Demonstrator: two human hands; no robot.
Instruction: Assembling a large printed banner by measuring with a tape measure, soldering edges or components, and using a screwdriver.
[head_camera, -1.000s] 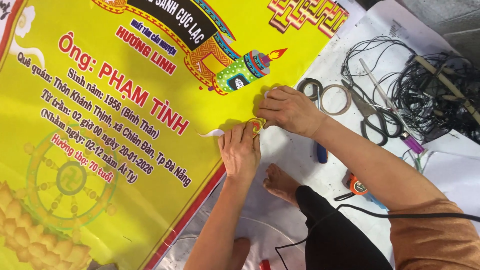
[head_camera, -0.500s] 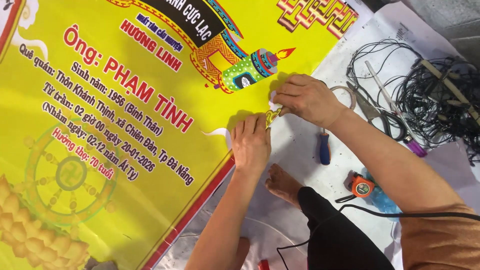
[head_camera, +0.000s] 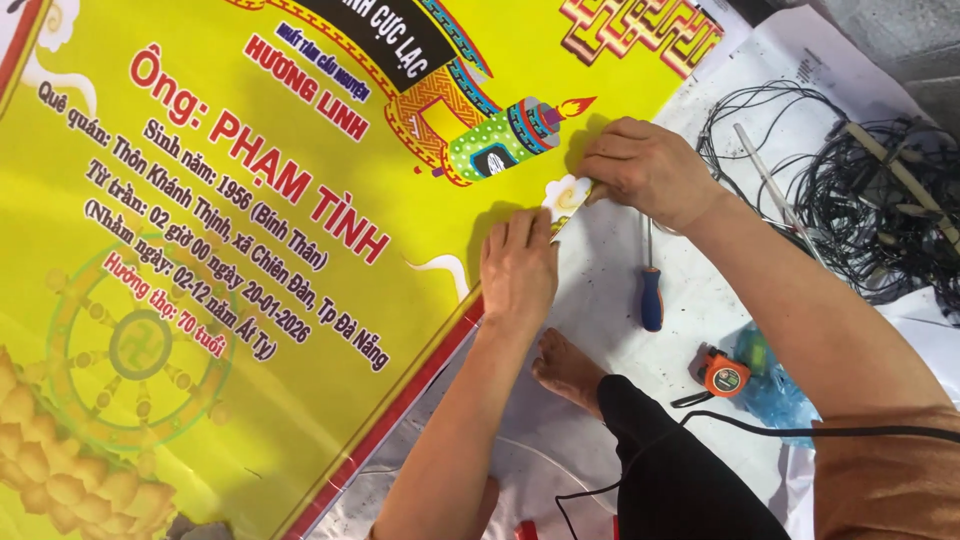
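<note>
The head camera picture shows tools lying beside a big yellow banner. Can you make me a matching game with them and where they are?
Things:
1. blue-handled screwdriver
2. orange round tape measure
3. tangled black wires
4. big yellow printed banner

Places:
A. far right, in a heap
B. under the left hand, spread over the left side
C. just below the right hand, on the white sheet
D. near the blue plastic bag, right of the bare foot

Pairs: 1-C, 2-D, 3-A, 4-B
</note>
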